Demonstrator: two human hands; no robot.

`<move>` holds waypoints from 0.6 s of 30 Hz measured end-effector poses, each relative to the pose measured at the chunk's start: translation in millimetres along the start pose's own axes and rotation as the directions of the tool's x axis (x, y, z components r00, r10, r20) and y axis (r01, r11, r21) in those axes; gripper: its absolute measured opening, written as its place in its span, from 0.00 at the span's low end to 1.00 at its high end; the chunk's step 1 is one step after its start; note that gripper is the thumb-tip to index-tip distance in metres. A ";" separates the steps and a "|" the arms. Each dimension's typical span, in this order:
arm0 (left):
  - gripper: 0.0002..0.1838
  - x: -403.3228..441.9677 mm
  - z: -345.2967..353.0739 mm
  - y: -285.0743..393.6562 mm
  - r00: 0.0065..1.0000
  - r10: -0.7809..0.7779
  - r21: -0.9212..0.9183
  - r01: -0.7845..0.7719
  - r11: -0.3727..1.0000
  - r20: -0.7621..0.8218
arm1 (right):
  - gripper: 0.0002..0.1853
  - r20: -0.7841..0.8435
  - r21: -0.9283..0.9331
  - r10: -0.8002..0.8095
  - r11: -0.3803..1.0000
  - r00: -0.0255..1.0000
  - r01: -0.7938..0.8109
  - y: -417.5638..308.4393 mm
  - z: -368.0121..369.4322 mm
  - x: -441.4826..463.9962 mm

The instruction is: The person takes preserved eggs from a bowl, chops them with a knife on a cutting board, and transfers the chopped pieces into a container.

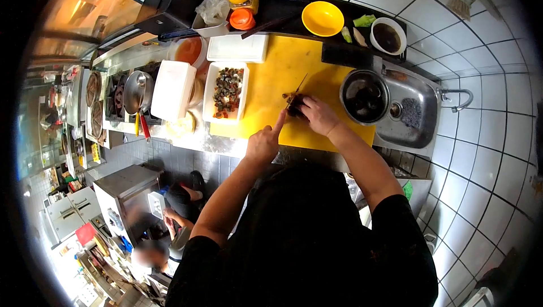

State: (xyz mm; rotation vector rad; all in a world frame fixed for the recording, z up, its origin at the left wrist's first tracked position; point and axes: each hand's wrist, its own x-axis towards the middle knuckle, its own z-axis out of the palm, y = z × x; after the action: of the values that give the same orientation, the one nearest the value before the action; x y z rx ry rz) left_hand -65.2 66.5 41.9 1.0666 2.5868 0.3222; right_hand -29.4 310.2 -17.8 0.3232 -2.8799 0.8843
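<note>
My left hand (pixel 263 144) is closed around the handle of a knife (pixel 299 85), its index finger stretched along the blade. The blade points away from me over a yellow cutting board (pixel 266 89). My right hand (pixel 320 116) presses a dark, glossy piece of food (pixel 294 108) against the board beside the blade. Its exact kind is too small to tell. Small dark scraps lie at the knife. Left of my hands, a white tub (pixel 242 112) holds diced dark and orange pieces. To the right, a metal bowl (pixel 343 89) contains several dark rounded pieces.
A sink (pixel 421 132) with a faucet (pixel 466 99) is at the right. Behind the board stand a yellow bowl (pixel 322 18) and a white bowl of dark liquid (pixel 388 37). A pan (pixel 137 92) sits on the stove at left. Another person (pixel 180 216) crouches at lower left.
</note>
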 end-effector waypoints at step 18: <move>0.49 12.9 9.0 9.9 0.998 -0.022 0.006 0.021 1.000 0.060 | 0.14 0.028 -0.080 0.061 0.995 0.998 -0.059 2.7 8.7 -11.4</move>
State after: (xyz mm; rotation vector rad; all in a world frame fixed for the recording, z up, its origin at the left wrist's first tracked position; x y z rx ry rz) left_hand -64.1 83.4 34.2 1.0338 2.5460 0.2738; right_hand -19.3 309.5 -28.4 0.2458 -2.9573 0.7785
